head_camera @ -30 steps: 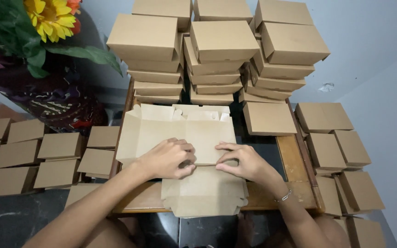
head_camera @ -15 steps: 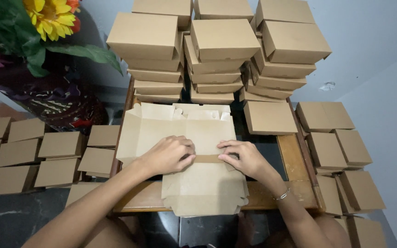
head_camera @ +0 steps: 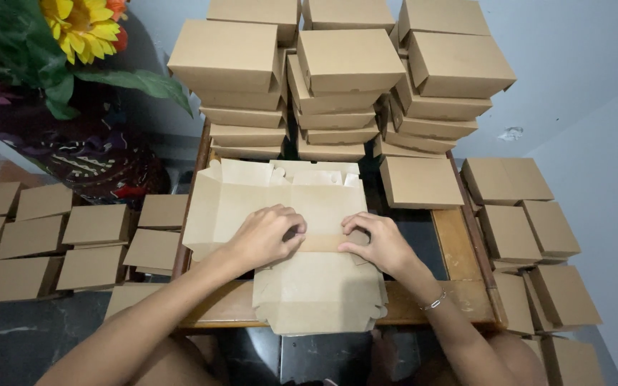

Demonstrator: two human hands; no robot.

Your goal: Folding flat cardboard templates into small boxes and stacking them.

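Pressing down on a flat cardboard box blank [head_camera: 309, 286] — left hand [head_camera: 266, 236], right hand [head_camera: 377, 243]; fingers curled, gripping its fold.

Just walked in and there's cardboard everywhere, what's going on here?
A person presses both hands, left hand and right hand, onto a flat brown cardboard box blank lying on a wooden table, fingers bent along a crease. Stacks of finished brown cardboard boxes stand behind it, with more spread on both sides.

Brown boxes [head_camera: 337, 64] stacked behind — flat carton [head_camera: 302, 236] centre.
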